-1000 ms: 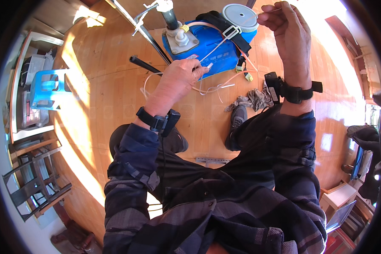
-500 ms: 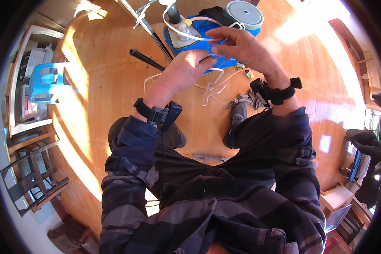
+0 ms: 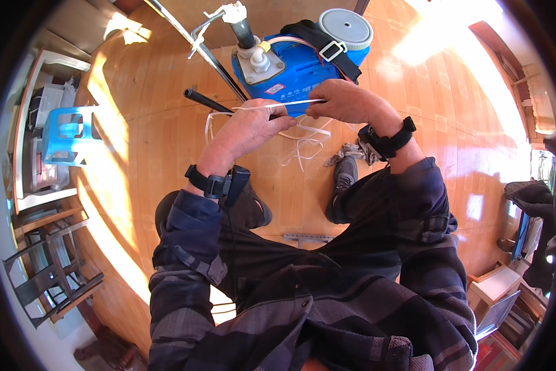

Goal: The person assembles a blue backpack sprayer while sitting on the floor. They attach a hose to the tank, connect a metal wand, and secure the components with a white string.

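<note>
A thin white plastic strip (image 3: pixel 299 102) runs taut between my two hands in front of a blue backpack sprayer tank (image 3: pixel 302 74). My left hand (image 3: pixel 247 131) is closed, with one end of the strip crossing its fingers. My right hand (image 3: pixel 349 102) pinches the other end. Loose loops of the strip hang below my hands. On the tank are a grey round lid (image 3: pixel 346 28), a black strap (image 3: pixel 310 37) with a white buckle, and a white elbow fitting (image 3: pixel 259 61) with a hose. White wrapping covers the top of the dark pump tube (image 3: pixel 243 34).
A metal rod (image 3: pixel 200 52) leans beside the tank, near a black-handled tube (image 3: pixel 205 99). Grey cloth (image 3: pixel 354 152) lies by my right shoe. At far left stands a blue plastic stool (image 3: pixel 71 136); dark furniture lines both sides.
The white strip no longer arcs up past the pump tube; it is now stretched between my hands. My right hand has come down, and more of the tank shows.
</note>
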{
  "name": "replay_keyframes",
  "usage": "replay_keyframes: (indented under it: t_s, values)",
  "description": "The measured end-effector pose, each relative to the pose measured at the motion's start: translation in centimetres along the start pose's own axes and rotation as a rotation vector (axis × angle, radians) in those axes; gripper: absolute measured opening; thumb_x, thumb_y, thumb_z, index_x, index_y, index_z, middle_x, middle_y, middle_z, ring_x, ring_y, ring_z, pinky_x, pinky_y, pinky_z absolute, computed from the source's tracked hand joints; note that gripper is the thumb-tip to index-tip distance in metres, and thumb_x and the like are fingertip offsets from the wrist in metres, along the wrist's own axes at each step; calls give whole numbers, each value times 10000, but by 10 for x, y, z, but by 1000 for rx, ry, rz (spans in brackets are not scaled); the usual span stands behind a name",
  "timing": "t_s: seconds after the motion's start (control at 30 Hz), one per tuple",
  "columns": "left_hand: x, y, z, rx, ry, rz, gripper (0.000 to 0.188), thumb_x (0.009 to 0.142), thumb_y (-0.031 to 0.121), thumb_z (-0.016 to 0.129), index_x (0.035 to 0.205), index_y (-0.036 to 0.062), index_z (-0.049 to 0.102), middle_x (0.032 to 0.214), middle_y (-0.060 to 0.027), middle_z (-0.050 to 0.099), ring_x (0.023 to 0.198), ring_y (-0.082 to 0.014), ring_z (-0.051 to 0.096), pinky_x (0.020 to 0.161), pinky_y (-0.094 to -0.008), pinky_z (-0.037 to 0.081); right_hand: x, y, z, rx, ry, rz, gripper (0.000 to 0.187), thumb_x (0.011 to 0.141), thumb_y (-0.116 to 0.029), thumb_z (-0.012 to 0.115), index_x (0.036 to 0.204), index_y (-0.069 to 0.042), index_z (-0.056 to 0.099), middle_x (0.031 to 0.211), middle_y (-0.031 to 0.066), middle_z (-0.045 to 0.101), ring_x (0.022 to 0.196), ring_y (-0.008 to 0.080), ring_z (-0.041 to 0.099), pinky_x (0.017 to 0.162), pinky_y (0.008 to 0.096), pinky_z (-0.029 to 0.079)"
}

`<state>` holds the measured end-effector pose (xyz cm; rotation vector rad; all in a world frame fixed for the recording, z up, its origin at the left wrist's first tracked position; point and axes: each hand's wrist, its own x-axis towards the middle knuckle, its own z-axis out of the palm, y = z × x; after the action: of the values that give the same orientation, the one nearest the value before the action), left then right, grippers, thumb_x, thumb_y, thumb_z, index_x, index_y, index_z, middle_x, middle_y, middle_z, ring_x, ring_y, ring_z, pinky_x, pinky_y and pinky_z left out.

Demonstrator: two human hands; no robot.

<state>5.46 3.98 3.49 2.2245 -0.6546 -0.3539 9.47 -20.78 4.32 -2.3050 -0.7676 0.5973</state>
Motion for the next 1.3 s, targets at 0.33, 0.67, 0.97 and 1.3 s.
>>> replay_keyframes:
  t_s: [0.33, 0.67, 0.97, 1.3]
  values:
    - [-2, -34, 1, -153, 54, -280, 354, 1012, 349, 672, 968, 7, 750, 713, -57, 616, 661, -181, 564, 629, -358, 458, -48, 64, -74, 1206, 615, -108, 194, 1129, -182, 534, 1084, -6, 602, 756, -58, 418, 608, 59, 376, 562, 215, 316]
    - [-18, -98, 14, 190, -497, -452, 352, 965, 362, 698, 941, 14, 748, 811, -145, 708, 756, -281, 666, 710, -421, 523, -111, 130, -123, 1504, 1199, -533, 152, 1111, -111, 532, 999, -19, 579, 850, 53, 588, 826, 237, 615, 782, 366, 525]
    - [-19, -107, 38, 445, -378, -315, 286, 932, 279, 700, 1020, 14, 763, 1077, -235, 743, 1048, -415, 690, 885, -523, 551, -93, 74, -115, 1135, 906, -388, 204, 1098, -163, 580, 1065, 21, 660, 878, 79, 649, 779, 199, 612, 741, 325, 537]
    - [28, -37, 26, 99, 161, -165, 369, 971, 222, 628, 1243, -23, 682, 1277, -271, 686, 1188, -430, 651, 1025, -488, 523, -45, -10, -72, 931, 490, -278, 288, 1131, -302, 548, 1041, -62, 681, 790, 5, 683, 700, 87, 680, 660, 222, 548]
